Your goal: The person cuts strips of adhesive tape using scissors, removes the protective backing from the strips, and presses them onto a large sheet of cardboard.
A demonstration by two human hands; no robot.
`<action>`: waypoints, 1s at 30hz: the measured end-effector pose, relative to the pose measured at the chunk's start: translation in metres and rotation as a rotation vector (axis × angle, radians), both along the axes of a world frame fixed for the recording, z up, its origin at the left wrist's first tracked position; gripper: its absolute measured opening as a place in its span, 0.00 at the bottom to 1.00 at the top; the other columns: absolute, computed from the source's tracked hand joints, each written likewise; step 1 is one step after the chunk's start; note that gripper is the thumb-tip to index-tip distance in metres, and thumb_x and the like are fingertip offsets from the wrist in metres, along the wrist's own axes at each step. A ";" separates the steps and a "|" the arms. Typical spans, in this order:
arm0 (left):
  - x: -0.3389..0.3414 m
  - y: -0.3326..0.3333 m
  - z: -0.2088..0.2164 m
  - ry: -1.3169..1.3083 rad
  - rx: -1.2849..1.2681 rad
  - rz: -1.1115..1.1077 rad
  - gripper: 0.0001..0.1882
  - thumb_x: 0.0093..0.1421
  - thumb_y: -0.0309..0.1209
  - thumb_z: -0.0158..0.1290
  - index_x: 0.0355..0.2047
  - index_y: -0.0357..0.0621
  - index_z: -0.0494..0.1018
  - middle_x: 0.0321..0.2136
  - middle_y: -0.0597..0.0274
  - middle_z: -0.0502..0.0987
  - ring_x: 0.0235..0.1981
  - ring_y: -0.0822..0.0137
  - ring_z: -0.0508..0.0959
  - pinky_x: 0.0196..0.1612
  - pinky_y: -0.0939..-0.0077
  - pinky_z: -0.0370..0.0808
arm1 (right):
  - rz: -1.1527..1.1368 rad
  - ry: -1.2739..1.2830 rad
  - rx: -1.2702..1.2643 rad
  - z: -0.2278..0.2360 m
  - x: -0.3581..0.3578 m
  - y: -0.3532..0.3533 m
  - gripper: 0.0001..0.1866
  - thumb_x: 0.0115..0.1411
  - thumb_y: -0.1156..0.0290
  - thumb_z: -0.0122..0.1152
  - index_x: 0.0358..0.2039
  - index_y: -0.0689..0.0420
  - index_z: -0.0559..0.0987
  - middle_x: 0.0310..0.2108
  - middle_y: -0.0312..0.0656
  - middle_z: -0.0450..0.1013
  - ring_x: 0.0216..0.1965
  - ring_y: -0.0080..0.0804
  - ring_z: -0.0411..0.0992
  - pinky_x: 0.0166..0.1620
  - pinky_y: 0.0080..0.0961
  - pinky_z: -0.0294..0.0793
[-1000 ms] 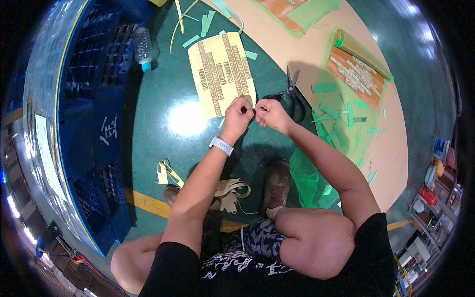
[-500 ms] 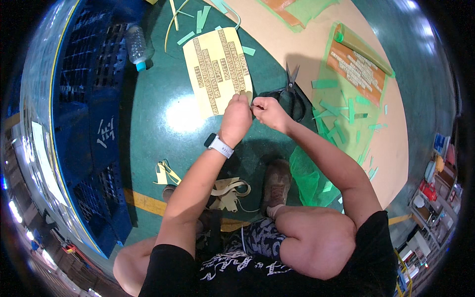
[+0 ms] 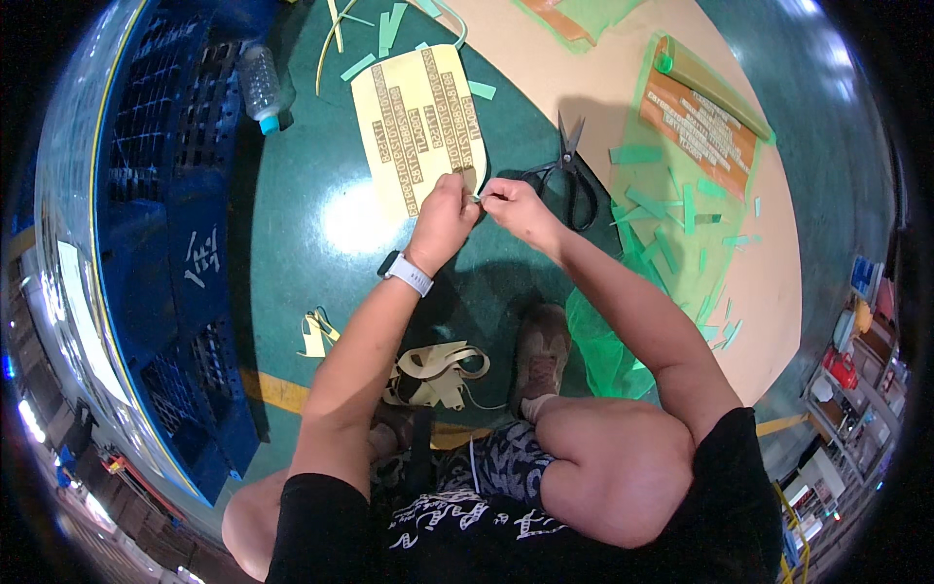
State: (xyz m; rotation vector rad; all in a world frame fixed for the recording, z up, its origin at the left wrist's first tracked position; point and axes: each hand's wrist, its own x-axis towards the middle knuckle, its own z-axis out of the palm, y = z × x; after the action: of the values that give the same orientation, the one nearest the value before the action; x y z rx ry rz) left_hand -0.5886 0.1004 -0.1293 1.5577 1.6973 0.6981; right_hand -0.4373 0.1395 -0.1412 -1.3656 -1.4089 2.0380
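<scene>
A pale yellow stencil sheet (image 3: 392, 102), covered in rows of brown lettering, lies over the green floor in front of me. My left hand (image 3: 443, 222) is closed on its near right corner, thumb and fingers pinched together. Close beside it, my right hand (image 3: 520, 212) is pinched shut, its fingertips almost meeting the left ones. A tiny pale bit shows between the two hands; whether it is the sheet's edge or a separate strip I cannot tell. Black-handled scissors (image 3: 570, 165) lie just beyond my right hand, blades partly spread and pointing away.
At right, a tan board (image 3: 775, 321) carries green film (image 3: 715, 248), green offcuts (image 3: 637, 155) and an orange-brown lettered stencil (image 3: 700, 136). A plastic bottle (image 3: 260, 83) lies by the blue metal rack (image 3: 185, 292) at left. Yellow scraps (image 3: 443, 375) lie near my shoes (image 3: 541, 355).
Both hands and the yellow sheet have shifted slightly left. The fingertips have drawn a little apart, and a small pale bit now shows between them.
</scene>
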 end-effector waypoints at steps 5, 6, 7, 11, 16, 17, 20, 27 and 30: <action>-0.002 -0.006 -0.009 -0.118 -0.011 0.046 0.06 0.52 0.23 0.50 0.30 0.35 0.65 0.25 0.50 0.71 0.26 0.60 0.73 0.32 0.71 0.70 | 0.109 0.005 -0.058 0.008 0.006 0.005 0.10 0.56 0.68 0.53 0.26 0.62 0.71 0.21 0.34 0.66 0.24 0.21 0.65 0.26 0.21 0.67; -0.003 -0.009 -0.011 -0.164 -0.044 0.051 0.06 0.53 0.23 0.49 0.31 0.36 0.65 0.24 0.52 0.71 0.26 0.63 0.72 0.32 0.72 0.71 | 0.139 0.023 -0.077 0.013 0.004 0.005 0.12 0.57 0.65 0.53 0.28 0.62 0.70 0.22 0.35 0.66 0.25 0.22 0.66 0.26 0.22 0.68; -0.001 -0.007 -0.012 -0.214 -0.064 0.049 0.05 0.54 0.23 0.48 0.31 0.36 0.65 0.24 0.54 0.70 0.26 0.65 0.72 0.32 0.73 0.71 | 0.148 -0.004 -0.083 0.015 0.006 0.008 0.13 0.58 0.63 0.53 0.29 0.62 0.69 0.22 0.36 0.66 0.25 0.24 0.66 0.27 0.23 0.70; -0.001 -0.004 -0.006 -0.429 -0.118 -0.003 0.02 0.58 0.21 0.46 0.32 0.37 0.65 0.26 0.61 0.70 0.29 0.71 0.71 0.34 0.77 0.70 | 0.173 0.045 -0.112 0.013 0.009 0.011 0.18 0.61 0.58 0.52 0.32 0.63 0.67 0.25 0.39 0.67 0.27 0.26 0.68 0.28 0.25 0.74; -0.007 0.000 0.004 -0.415 -0.138 -0.026 0.03 0.57 0.23 0.47 0.32 0.37 0.65 0.24 0.60 0.69 0.25 0.71 0.70 0.31 0.77 0.69 | 0.239 0.144 -0.064 0.008 0.013 0.013 0.13 0.64 0.64 0.47 0.29 0.62 0.67 0.25 0.40 0.68 0.26 0.27 0.69 0.28 0.25 0.74; -0.009 0.001 0.007 -0.328 -0.117 -0.059 0.04 0.57 0.23 0.48 0.31 0.37 0.64 0.24 0.59 0.69 0.25 0.71 0.69 0.31 0.77 0.69 | 0.305 0.114 -0.075 0.010 0.014 0.016 0.13 0.64 0.64 0.46 0.28 0.61 0.67 0.25 0.40 0.68 0.26 0.27 0.69 0.28 0.25 0.74; -0.014 0.005 0.016 -0.237 -0.117 -0.125 0.05 0.57 0.25 0.49 0.31 0.38 0.64 0.24 0.59 0.68 0.24 0.71 0.68 0.29 0.76 0.67 | 0.449 0.058 -0.107 0.019 0.017 0.028 0.13 0.64 0.66 0.44 0.27 0.61 0.67 0.24 0.40 0.68 0.24 0.28 0.69 0.28 0.25 0.74; -0.019 0.013 0.041 -0.269 -0.082 -0.184 0.12 0.57 0.33 0.53 0.28 0.39 0.64 0.22 0.57 0.65 0.24 0.69 0.67 0.27 0.75 0.66 | 0.519 0.139 -0.095 0.046 0.012 0.038 0.11 0.64 0.70 0.43 0.28 0.62 0.68 0.23 0.41 0.68 0.24 0.28 0.70 0.28 0.25 0.74; -0.021 0.017 0.052 -0.076 -0.044 -0.236 0.15 0.57 0.37 0.54 0.28 0.38 0.64 0.22 0.56 0.66 0.23 0.68 0.67 0.28 0.74 0.66 | 0.559 0.124 -0.069 0.063 0.006 0.044 0.10 0.63 0.70 0.43 0.29 0.62 0.69 0.23 0.41 0.69 0.25 0.28 0.71 0.29 0.24 0.74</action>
State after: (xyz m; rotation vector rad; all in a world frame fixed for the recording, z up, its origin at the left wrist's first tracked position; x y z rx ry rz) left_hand -0.6098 0.1170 -0.0771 1.6451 1.4354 0.5867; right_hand -0.4312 0.1832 -0.0787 -0.9095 -1.8281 2.4740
